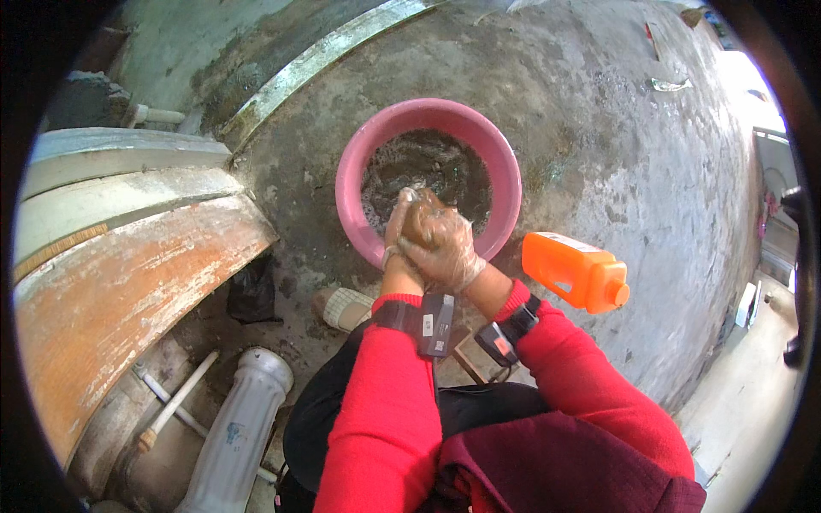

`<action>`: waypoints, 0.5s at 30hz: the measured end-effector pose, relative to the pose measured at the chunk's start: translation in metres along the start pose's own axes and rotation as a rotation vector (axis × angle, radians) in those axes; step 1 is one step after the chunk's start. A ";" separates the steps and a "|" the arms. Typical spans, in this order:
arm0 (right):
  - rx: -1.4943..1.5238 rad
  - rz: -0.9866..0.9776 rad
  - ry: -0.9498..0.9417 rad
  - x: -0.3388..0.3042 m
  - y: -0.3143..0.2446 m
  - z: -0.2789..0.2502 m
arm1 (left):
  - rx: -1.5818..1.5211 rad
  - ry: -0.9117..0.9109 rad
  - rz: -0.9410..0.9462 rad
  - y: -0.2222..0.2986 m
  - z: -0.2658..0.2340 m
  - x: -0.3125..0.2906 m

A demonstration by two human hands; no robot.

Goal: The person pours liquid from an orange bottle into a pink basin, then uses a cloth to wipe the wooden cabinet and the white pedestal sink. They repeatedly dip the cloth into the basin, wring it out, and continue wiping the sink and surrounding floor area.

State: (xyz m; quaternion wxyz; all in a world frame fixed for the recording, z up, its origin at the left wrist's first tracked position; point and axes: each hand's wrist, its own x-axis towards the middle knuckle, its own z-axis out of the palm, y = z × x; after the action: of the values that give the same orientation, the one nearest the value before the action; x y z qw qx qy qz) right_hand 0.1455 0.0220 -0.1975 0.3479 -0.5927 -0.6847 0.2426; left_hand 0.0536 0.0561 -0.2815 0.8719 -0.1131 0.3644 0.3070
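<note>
A pink basin [510, 175] of murky brown, sudsy water [428, 158] stands on the floor in front of me. Over its near side my two hands press together, both in thin see-through gloves. My left hand [397, 224] and my right hand [447, 245] close around a wet brown bundle [419, 219]. It looks like soaked cloth, but its kind is not plain, and the fingers hide much of it. To the right of the basin, an orange plastic bottle [564, 267] with an orange cap lies on its side.
Wet grey concrete floor [616, 154] surrounds the basin. At left stand a worn orange-and-white wooden panel [154, 265], a white pedestal [235, 427], pipes [175, 402] and a black bag [252, 291]. A raised ledge [316, 56] crosses the far left. My checked slipper [349, 306] is near the basin.
</note>
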 end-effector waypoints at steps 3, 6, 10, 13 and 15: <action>-0.101 0.298 -0.073 0.010 0.031 0.003 | 0.010 0.059 0.155 0.009 0.022 0.006; -0.296 0.568 -0.188 0.026 0.078 0.005 | 0.176 0.277 0.319 0.011 0.038 0.001; 0.019 0.956 -0.072 0.021 0.132 -0.006 | 0.442 0.422 0.281 0.010 0.031 -0.006; 0.025 0.829 -0.136 0.005 0.145 0.007 | 0.552 0.438 0.296 0.003 0.008 -0.007; -0.370 0.576 -0.614 0.008 0.150 0.015 | 0.598 0.510 0.371 0.001 -0.003 -0.004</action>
State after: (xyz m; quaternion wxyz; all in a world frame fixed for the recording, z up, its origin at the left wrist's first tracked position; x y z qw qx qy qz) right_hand 0.2298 0.0578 -0.3175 -0.0644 -0.7120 -0.5950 0.3673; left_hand 0.0489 0.0542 -0.2813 0.6784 0.1397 0.6552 0.3016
